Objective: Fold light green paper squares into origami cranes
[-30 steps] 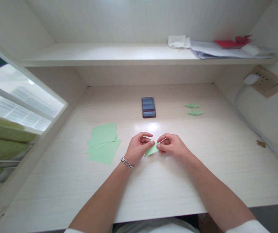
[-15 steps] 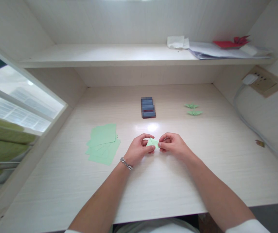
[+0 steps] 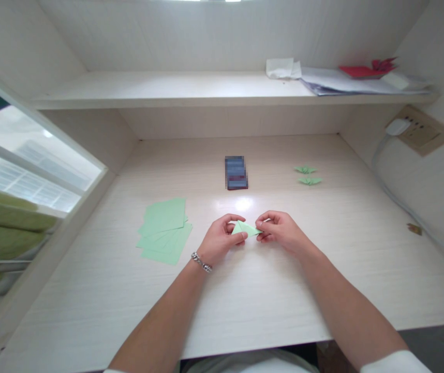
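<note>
A small piece of folded green paper (image 3: 245, 228) is held just above the desk, between my two hands. My left hand (image 3: 225, 233) is closed on its left part, thumb in front and fingers behind. With thumb and fingertips, my right hand (image 3: 278, 229) pinches the pointed right tip. A crease line runs across the paper's face. The fingers behind it are partly hidden. A silver chain bracelet (image 3: 202, 262) circles my left wrist.
Several green paper sheets (image 3: 165, 228) lie fanned at left. A phone (image 3: 236, 172) lies farther back. Two folded green paper cranes (image 3: 309, 181) rest at back right. A white cable (image 3: 396, 199) runs down from the wall socket (image 3: 424, 132). Papers (image 3: 346, 83) lie on the shelf.
My right hand has shifted slightly right along the folded paper to its tip. More of the paper now shows, as a longer pointed shape. My left hand has stayed nearly still.
</note>
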Demonstrator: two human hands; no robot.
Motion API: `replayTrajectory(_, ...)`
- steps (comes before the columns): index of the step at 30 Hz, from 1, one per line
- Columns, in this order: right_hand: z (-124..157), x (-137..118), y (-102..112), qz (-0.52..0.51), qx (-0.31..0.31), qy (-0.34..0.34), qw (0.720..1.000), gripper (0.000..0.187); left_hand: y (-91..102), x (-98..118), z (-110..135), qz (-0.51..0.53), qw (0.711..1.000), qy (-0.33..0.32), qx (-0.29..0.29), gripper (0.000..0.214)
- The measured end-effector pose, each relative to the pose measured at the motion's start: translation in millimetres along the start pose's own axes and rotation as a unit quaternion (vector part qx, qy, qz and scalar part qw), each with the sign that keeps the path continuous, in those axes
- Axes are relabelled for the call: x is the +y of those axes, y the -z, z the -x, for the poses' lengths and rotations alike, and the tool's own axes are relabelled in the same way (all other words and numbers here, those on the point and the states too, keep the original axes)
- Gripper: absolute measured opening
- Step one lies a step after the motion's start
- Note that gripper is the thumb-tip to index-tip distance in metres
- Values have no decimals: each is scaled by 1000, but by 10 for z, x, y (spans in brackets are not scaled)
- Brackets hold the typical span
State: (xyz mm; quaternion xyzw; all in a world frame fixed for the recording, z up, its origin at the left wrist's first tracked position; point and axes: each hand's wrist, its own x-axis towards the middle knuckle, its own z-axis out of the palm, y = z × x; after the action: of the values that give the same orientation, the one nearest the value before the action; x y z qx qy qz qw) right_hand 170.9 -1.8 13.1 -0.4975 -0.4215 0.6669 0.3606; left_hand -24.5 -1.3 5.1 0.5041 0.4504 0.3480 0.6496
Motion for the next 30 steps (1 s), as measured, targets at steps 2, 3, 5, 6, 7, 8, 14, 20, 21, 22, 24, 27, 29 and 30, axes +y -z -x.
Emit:
replayTrajectory(2, 0, 8, 18, 10, -11, 3, 1000, 27, 0, 8, 2, -4, 1000, -2, -1, 39)
replayTrajectory(3, -2, 16, 25, 13, -14, 5, 1000, 27, -2, 14, 4, -6, 1000, -3, -1, 39)
replayTrajectory(5, -7, 33, 34, 16, -18, 7, 1000, 28, -8, 28, 9, -8, 1000, -2, -3, 39)
replayTrajectory(6, -10, 40, 38, 17, -18, 9, 1000, 28, -11, 36, 11, -10, 1000, -1, -3, 40)
replayTrajectory(7, -12, 43, 40, 19, -20, 9, 1000, 28, -13, 43, 13, -13, 1000, 0, -2, 39)
replayTrajectory(8, -14, 44, 42, 19, -22, 10, 1000, 29, -15, 49, 14, -14, 1000, 1, -1, 39)
replayTrajectory(14, 0, 19, 33, 22, -20, 14, 999, 30, -7, 72, 23, -7, 1000, 2, -11, 40)
replayTrajectory(20, 19, -18, 62, 3, -24, -11, 1000, 29, 16, 60, 15, -9, 1000, 0, -19, 42)
replayTrajectory(21, 19, -22, 70, 2, -26, -16, 1000, 29, 21, 54, 12, -11, 1000, -1, -17, 43)
replayTrajectory(22, 19, -24, 77, 4, -29, -19, 999, 29, 26, 49, 10, -13, 1000, -3, -16, 43)
replayTrajectory(24, 17, -21, 85, 11, -33, -18, 999, 29, 34, 43, 9, -19, 1000, -5, -17, 43)
replayTrajectory(27, 13, -7, 86, 22, -35, -10, 999, 28, 41, 47, 13, -32, 999, -8, -21, 42)
replayTrajectory(29, 10, -1, 81, 24, -36, -6, 999, 29, 42, 58, 18, -33, 999, -9, -22, 42)
replayTrajectory(30, 11, 0, 77, 23, -37, -5, 999, 29, 42, 64, 21, -31, 999, -9, -23, 42)
